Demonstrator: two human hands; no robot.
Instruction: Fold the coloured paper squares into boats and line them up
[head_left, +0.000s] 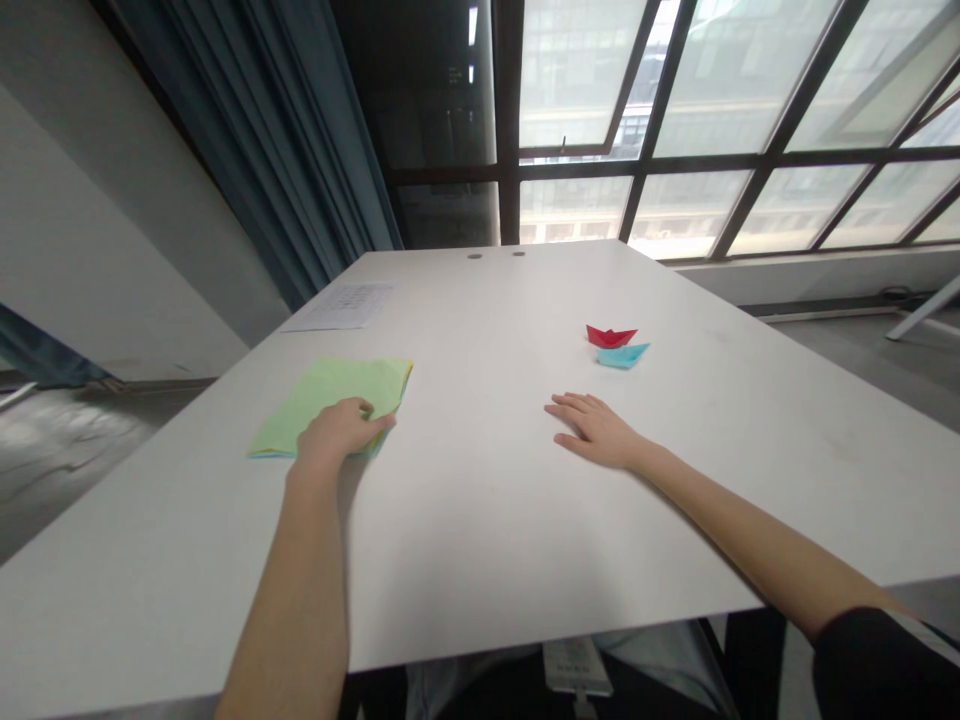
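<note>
At the left of the head view, a stack of coloured paper (341, 385) lies on the table, light green on top with yellow and blue edges showing below. My left hand (339, 430) rests on its near right corner. Its fingers curl over the green sheet and the thumb reaches the stack's right edge; the exact contact under the hand is hidden. My right hand (596, 430) lies palm down on the bare tabletop, fingers stretched and holding nothing. Just beyond it are a red paper boat (611, 338) and a light blue paper boat (622, 356), close together.
The white table (472, 540) spreads out in front of me. A printed sheet (341, 306) lies near its far left edge. Two round holes (475, 257) show at the far end. Behind are a blue curtain (262, 130) and windows (585, 80). A badge (576, 667) hangs below the near edge.
</note>
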